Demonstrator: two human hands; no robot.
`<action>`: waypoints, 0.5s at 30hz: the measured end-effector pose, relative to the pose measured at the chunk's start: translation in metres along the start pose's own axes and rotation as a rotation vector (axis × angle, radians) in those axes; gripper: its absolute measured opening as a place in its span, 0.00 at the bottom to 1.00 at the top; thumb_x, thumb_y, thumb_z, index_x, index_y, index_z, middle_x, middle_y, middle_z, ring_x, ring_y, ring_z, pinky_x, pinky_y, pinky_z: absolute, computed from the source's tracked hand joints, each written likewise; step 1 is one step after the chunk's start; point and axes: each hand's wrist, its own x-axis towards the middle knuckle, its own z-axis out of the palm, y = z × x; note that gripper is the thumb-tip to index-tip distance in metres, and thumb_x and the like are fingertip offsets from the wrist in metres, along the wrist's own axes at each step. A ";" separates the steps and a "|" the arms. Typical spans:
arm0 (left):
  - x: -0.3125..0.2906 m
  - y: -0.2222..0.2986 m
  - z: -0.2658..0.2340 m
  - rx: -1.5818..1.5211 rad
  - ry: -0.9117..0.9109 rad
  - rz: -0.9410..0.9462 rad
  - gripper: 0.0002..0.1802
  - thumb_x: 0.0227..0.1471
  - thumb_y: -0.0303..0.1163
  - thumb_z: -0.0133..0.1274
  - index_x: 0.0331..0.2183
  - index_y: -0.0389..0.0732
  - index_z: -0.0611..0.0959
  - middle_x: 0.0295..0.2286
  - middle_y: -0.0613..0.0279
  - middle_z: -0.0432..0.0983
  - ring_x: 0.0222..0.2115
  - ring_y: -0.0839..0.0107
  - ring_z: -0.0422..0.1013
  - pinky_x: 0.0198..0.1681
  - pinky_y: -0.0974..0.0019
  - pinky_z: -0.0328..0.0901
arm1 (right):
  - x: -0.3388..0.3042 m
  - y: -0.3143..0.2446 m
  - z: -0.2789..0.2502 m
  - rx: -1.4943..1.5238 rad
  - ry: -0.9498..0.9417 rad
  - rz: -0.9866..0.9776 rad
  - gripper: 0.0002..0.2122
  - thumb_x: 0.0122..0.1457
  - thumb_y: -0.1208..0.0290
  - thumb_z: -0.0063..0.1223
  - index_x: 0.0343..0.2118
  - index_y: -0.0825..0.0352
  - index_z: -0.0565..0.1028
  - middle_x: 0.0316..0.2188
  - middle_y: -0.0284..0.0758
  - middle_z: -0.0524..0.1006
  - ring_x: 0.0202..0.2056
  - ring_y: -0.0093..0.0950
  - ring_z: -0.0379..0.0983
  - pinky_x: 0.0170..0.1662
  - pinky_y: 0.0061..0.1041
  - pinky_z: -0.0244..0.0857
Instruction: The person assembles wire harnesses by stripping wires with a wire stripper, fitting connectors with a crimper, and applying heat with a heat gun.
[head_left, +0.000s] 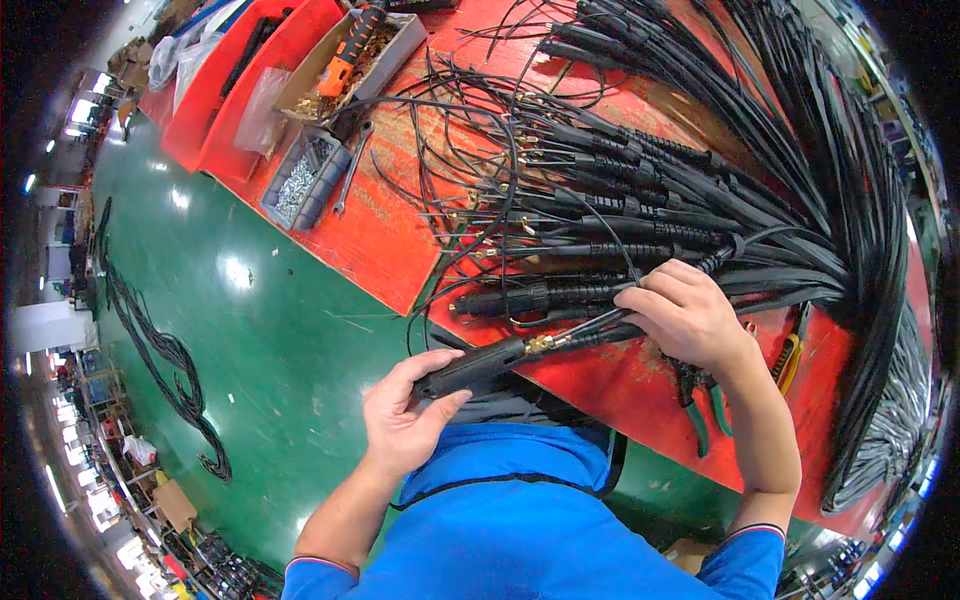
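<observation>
Close to my body, my left hand [405, 410] is closed round a black tubular handle [472, 368]. A brass fitting [540, 345] shows at the handle's right end, with a thin cable leading from it. That black cable [592, 327] runs up to my right hand [690, 312], whose fingers pinch it. Just beyond lie several finished-looking black cable assemblies [600, 250] with ribbed sleeves and brass tips, side by side on the red table [390, 240]. What lies under my right palm is hidden.
A grey bin of screws [303, 180], a wrench [352, 168] and a box [405, 50] with an orange-handled tool [350, 55] stand at the far left. Green-handled pliers [700, 400] and a yellow-handled cutter [788, 362] lie right. Cable bundles [870, 250] drape along the right side.
</observation>
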 end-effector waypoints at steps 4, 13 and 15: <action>0.001 -0.002 0.004 0.028 -0.007 0.084 0.23 0.48 0.15 0.67 0.48 0.32 0.83 0.43 0.53 0.83 0.42 0.70 0.79 0.48 0.67 0.74 | 0.000 0.000 -0.001 -0.013 -0.064 0.013 0.13 0.48 0.74 0.67 0.39 0.62 0.80 0.29 0.31 0.77 0.31 0.33 0.74 0.35 0.33 0.71; 0.004 -0.001 0.023 -0.017 0.053 -0.048 0.23 0.48 0.16 0.68 0.47 0.31 0.81 0.42 0.54 0.83 0.41 0.72 0.79 0.47 0.68 0.74 | 0.000 0.000 -0.001 0.004 -0.043 0.023 0.14 0.48 0.74 0.67 0.39 0.62 0.80 0.29 0.32 0.77 0.31 0.33 0.75 0.36 0.32 0.72; 0.005 -0.001 0.023 -0.001 0.023 -0.047 0.23 0.49 0.17 0.68 0.48 0.31 0.81 0.42 0.54 0.83 0.41 0.72 0.79 0.47 0.68 0.74 | 0.001 0.000 -0.001 0.017 0.005 0.014 0.13 0.48 0.75 0.67 0.39 0.62 0.80 0.29 0.32 0.77 0.31 0.33 0.75 0.36 0.32 0.72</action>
